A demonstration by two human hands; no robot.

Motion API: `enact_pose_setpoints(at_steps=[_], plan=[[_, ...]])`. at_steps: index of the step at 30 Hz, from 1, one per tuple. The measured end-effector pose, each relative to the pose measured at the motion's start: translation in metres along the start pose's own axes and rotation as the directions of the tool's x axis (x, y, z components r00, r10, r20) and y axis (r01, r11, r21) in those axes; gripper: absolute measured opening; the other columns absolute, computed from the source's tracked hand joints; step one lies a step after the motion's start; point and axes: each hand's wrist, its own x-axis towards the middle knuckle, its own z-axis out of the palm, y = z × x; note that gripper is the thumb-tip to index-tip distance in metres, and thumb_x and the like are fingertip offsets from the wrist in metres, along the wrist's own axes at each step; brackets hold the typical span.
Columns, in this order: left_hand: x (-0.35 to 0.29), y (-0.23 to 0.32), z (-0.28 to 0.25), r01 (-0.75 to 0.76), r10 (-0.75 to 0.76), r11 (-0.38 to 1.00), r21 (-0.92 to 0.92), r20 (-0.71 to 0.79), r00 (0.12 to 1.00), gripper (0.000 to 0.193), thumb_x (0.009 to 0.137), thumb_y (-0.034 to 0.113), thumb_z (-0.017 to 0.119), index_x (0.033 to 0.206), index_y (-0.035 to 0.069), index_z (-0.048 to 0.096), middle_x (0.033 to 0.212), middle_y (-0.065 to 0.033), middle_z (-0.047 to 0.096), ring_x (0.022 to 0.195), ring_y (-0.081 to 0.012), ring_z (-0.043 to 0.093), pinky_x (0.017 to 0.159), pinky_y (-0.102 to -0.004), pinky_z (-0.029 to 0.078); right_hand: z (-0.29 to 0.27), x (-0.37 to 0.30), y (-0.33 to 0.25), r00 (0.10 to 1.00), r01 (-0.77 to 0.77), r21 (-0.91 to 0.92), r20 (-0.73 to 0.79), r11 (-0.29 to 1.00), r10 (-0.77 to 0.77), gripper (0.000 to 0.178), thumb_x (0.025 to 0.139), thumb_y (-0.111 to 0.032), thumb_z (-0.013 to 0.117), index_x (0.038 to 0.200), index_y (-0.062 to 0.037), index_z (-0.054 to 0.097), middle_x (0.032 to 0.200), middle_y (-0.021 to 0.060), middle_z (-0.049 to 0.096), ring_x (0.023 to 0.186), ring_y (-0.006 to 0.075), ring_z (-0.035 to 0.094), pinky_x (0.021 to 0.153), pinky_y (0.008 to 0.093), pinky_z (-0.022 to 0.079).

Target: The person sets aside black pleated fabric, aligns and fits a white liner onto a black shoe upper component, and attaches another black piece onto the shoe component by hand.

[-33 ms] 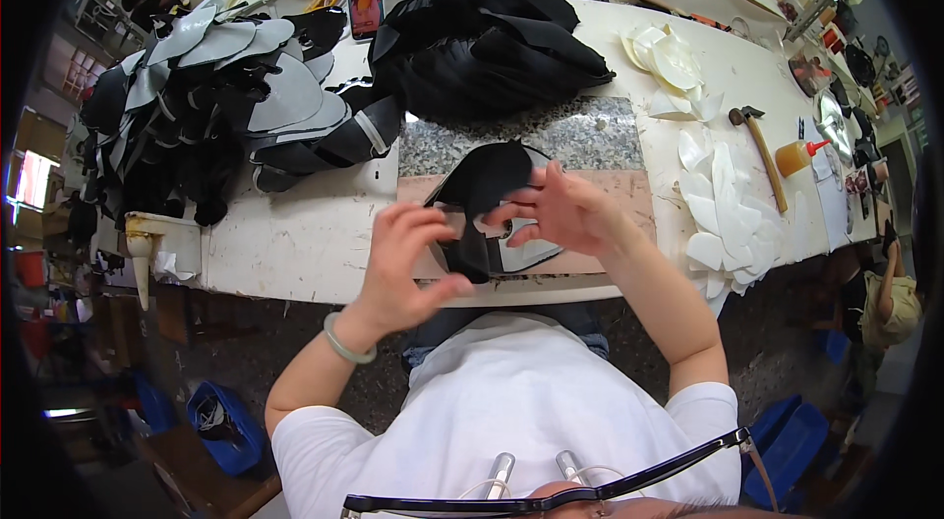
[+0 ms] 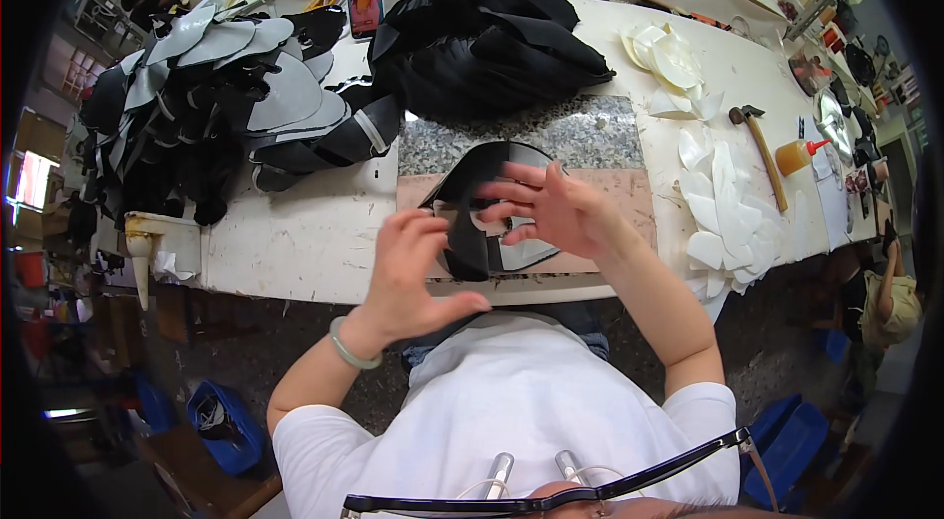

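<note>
A black curved shoe-upper-like piece (image 2: 479,249) with a pale grey inner face lies on a pinkish board (image 2: 629,224) in front of me. Over its left edge is my left hand (image 2: 398,268), its fingers slightly bent and its thumb stretched well apart. My right hand (image 2: 570,212) hovers at the piece's right side, fingers spread, the tips overlapping its black flap. Neither hand visibly grips anything; whether the fingertips touch the piece I cannot tell.
Behind the board lies a speckled stone slab (image 2: 590,131), then a heap of black pieces (image 2: 482,47). Grey and black pieces (image 2: 285,106) pile up at left. White cut pieces (image 2: 728,214), a hammer (image 2: 765,160) and a glue bottle (image 2: 798,157) are at right. A phone (image 2: 365,3) stands behind.
The black flap under my right fingers has dropped and swung toward the left. My left hand has shifted slightly right and down; my right hand has barely moved.
</note>
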Motion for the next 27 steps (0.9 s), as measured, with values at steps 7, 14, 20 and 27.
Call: enact_pose_setpoints(at_steps=[7,14,20,27], plan=[[0.021,-0.003,0.024,-0.054,0.076,0.958,0.282,-0.070,0.995,0.019,0.081,0.018,0.063,0.066,0.008,0.057,0.066,-0.0042,0.057,0.077,-0.0214,0.057,0.088,-0.0439,0.033,0.009,-0.011,0.044,0.951,0.205,-0.466,-0.112,0.861,-0.287,0.078,0.081,-0.024,0.072,0.143,-0.0055,0.029,0.140,0.0143,0.040,0.123,0.0240,0.045,0.100,0.0374,0.038],[0.056,-0.027,0.014,-0.295,0.281,0.904,0.309,0.089,0.956,0.020,0.089,0.019,0.057,0.076,0.004,0.059,0.054,-0.0087,0.050,0.057,-0.0283,0.055,0.072,-0.0381,0.046,0.018,0.003,0.078,0.610,0.072,-0.997,0.035,0.012,-0.792,0.041,0.066,0.008,0.069,0.103,-0.0021,0.056,0.114,0.0145,0.053,0.097,0.0291,0.059,0.073,0.0300,0.052],[0.099,-0.036,-0.001,0.166,-0.188,0.978,0.127,0.186,0.964,0.028,0.094,0.027,0.052,0.085,0.001,0.059,0.060,-0.0174,0.056,0.055,-0.0330,0.058,0.052,-0.0379,0.045,0.044,-0.011,0.019,0.666,0.169,-0.962,0.271,-0.213,-0.695,0.016,0.066,0.001,0.066,0.080,-0.0031,0.060,0.098,0.0099,0.063,0.082,0.0256,0.064,0.067,0.0350,0.052],[0.106,-0.053,-0.027,0.451,-0.079,0.813,-0.368,0.698,0.711,0.035,0.092,0.035,0.058,0.096,0.001,0.062,0.083,-0.0024,0.061,0.077,-0.0100,0.056,0.069,-0.0271,0.047,0.046,-0.021,-0.058,0.933,-0.119,-0.961,-0.194,0.250,-0.303,0.018,0.077,-0.007,0.071,0.090,-0.0006,0.060,0.080,0.0031,0.063,0.071,0.0104,0.057,0.065,0.0257,0.048]])
